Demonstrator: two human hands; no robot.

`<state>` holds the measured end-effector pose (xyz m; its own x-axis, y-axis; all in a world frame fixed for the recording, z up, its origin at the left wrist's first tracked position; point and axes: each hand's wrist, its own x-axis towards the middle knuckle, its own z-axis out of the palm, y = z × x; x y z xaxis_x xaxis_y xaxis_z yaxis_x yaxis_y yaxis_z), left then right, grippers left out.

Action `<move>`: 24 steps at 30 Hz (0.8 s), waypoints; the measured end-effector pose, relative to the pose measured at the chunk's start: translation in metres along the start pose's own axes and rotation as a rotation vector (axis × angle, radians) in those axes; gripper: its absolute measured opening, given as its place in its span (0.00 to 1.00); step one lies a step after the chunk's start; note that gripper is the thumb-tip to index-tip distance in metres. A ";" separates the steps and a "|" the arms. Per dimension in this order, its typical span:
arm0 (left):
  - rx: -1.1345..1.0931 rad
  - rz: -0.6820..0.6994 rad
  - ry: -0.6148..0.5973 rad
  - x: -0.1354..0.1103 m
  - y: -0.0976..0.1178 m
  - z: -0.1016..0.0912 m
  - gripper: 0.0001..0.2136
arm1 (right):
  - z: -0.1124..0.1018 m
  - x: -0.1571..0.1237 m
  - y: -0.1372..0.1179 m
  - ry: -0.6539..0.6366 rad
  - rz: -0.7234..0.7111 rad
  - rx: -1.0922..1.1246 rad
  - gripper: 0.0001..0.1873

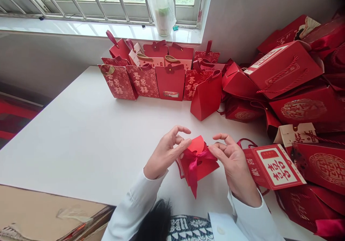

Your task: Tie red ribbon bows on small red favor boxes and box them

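Note:
A small red gift box (pixel 207 169) stands on the white table in front of me, with a dark-red satin ribbon (pixel 193 171) tied in a bow across its top. One ribbon tail hangs down its near side. At the box's left, my left hand (pixel 168 151) pinches the bow's left side between thumb and fingers, its index finger raised. On the right, my right hand (pixel 234 163) has thumb and fingertips closed on the other side of the bow. A rounded red flap (pixel 196 144) sticks up between the hands. My fingers partly hide the ribbon's ends.
Red gift boxes (pixel 143 81) stand in rows at the table's back edge, a plain red one (pixel 206 97) in front. More boxes (pixel 304 104) are heaped at the right, close to my right hand. Cardboard (pixel 48 212) lies at the lower left. A plastic-wrapped container (pixel 163 14) stands on the windowsill.

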<state>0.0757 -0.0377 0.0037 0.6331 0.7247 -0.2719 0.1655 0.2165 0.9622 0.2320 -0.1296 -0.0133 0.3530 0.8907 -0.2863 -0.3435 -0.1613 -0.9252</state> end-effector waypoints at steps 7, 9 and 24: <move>-0.024 0.036 0.035 -0.002 -0.005 0.004 0.11 | -0.002 -0.003 0.000 -0.034 -0.009 -0.044 0.18; -0.035 0.023 0.038 0.000 -0.006 0.003 0.10 | -0.001 -0.003 0.000 -0.008 -0.009 -0.030 0.20; -0.052 0.015 0.007 0.002 -0.012 -0.001 0.09 | 0.000 -0.004 0.004 0.048 0.023 0.007 0.24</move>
<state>0.0741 -0.0382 -0.0083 0.6300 0.7326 -0.2576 0.1160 0.2392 0.9640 0.2295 -0.1342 -0.0155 0.3856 0.8655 -0.3196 -0.3584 -0.1787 -0.9163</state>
